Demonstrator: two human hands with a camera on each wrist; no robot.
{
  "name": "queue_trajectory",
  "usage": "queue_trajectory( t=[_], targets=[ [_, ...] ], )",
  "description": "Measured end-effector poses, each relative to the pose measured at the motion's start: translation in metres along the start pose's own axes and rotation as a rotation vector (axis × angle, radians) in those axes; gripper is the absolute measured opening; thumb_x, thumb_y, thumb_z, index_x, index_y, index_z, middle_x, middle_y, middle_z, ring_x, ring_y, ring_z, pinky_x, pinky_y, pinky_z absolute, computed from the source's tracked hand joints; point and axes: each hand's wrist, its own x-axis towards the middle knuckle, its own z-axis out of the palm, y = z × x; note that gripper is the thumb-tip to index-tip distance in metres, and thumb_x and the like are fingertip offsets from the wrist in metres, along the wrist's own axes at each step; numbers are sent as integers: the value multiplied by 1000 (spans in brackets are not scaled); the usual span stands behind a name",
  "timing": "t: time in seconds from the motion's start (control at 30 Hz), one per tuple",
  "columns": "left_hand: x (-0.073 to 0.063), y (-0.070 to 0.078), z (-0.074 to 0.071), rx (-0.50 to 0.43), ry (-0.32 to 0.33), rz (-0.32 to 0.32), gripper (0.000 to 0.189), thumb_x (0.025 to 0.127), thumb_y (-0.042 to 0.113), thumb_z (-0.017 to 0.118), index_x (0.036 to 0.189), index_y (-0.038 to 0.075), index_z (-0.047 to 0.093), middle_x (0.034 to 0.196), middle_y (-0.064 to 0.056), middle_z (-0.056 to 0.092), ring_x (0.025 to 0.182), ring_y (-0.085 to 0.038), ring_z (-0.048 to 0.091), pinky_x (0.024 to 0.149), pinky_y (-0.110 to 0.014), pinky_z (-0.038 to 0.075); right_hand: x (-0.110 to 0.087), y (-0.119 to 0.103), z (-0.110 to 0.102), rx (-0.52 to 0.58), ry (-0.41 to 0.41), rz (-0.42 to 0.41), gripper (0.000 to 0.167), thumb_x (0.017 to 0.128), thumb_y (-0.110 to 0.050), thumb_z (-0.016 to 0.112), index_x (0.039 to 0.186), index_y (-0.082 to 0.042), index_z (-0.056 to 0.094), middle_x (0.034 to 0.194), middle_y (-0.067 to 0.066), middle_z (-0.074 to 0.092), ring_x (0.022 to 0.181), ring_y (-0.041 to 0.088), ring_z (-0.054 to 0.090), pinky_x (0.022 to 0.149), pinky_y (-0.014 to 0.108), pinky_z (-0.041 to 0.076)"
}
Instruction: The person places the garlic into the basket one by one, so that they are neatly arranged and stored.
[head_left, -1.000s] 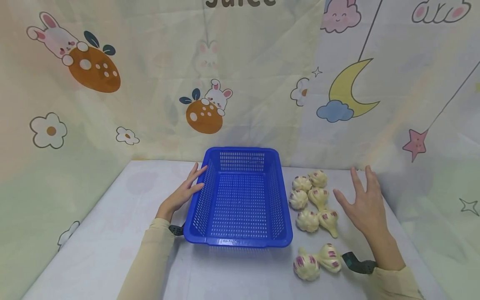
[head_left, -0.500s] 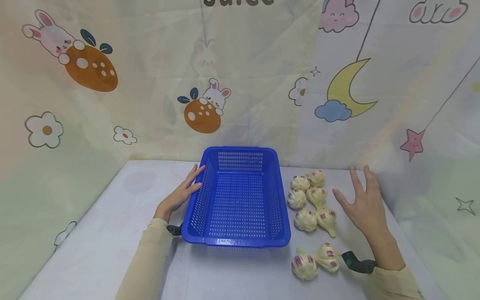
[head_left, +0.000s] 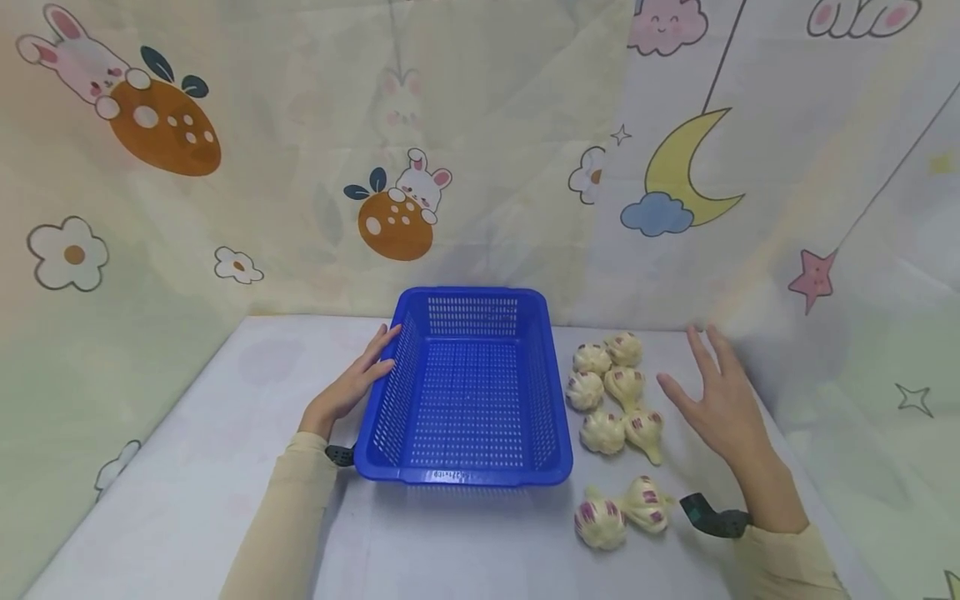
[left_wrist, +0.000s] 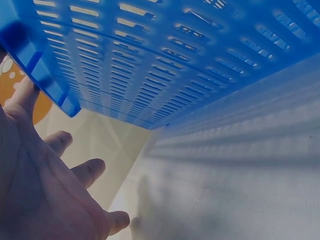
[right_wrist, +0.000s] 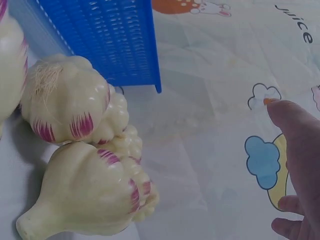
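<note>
A blue perforated plastic basket stands on the table with nothing inside. My left hand rests against its left rim, fingers extended; the left wrist view shows the hand beside the slotted basket wall. Several garlic bulbs with purple streaks lie to the basket's right, most of them grouped toward the back. Two more bulbs sit nearer the front. To the right of the garlic my right hand is held with fingers spread, touching nothing. In the right wrist view, garlic lies left of that hand.
A white cloth covers the table. Behind it and along both sides hangs a printed curtain with rabbits, flowers and a moon. Dark wrist-camera mounts stick out from the wrists.
The head view has shifted slightly, so the whole scene appears a little further left and higher. Both hands, the basket and the garlic keep nearly the same places relative to one another.
</note>
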Motion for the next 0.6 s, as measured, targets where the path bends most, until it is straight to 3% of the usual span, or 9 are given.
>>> queue_trajectory(
  t=[0.4,0.6],
  targets=[
    [0,-3,-1,-30,-8,4,56,100,35,40,149,45,14,161,4,-12,148,-29,-12,109,-71,-1,-6,-13,-17,39,-28,-67,85,89,-44,63,154,-20,14,158,18,14,140,45,21,103,69,25],
    [-6,17,0,-38,-32,-4,60,101,29,40,153,31,11,161,-3,-13,147,-33,-13,109,-71,-2,-11,-27,-27,21,-48,-96,81,87,-44,65,152,-19,23,155,20,23,138,44,26,101,70,27]
  ],
)
